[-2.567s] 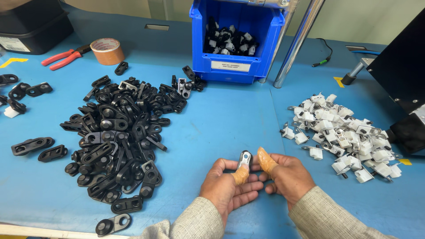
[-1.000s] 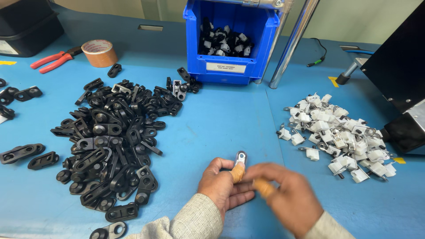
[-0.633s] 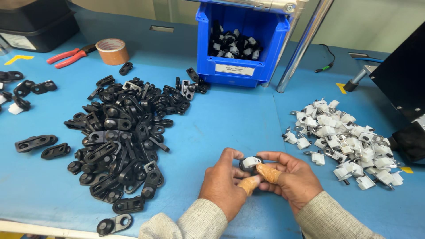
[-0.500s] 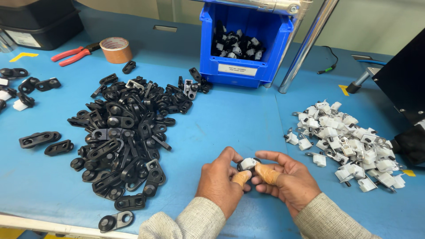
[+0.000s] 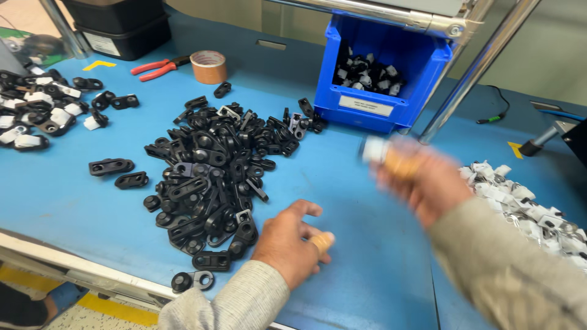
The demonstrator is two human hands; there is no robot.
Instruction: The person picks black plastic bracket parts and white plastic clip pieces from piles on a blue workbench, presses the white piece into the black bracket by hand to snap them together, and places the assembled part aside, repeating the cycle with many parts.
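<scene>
At the far left edge a small cluster of black-and-white assembled parts (image 5: 36, 116) lies on the blue table (image 5: 342, 201), with two separate black clips (image 5: 119, 173) just right of it. One pair of red-handled pliers (image 5: 156, 66) and one roll of brown tape (image 5: 208, 66) sit near the back edge. The large pile of black plastic clips (image 5: 217, 174), too many to count, occupies the centre-left of the table. The left hand (image 5: 292, 244) rests palm-down on the table just beside the pile's right lower edge, fingers loosely curled and slightly apart, holding nothing; a tan finger cot (image 5: 321, 242) covers one fingertip. One blue bin (image 5: 385, 73) stands behind, holding a number of black-and-white pieces. The right hand (image 5: 422, 180) is raised above the table and blurred by motion; a small white part (image 5: 373, 148) sits at its fingertips, which appear pinched on it, though the exact grip cannot be told. A heap of white clips (image 5: 532, 208), uncountable, lies at the far right, partly behind the grey sleeve (image 5: 507, 269).
</scene>
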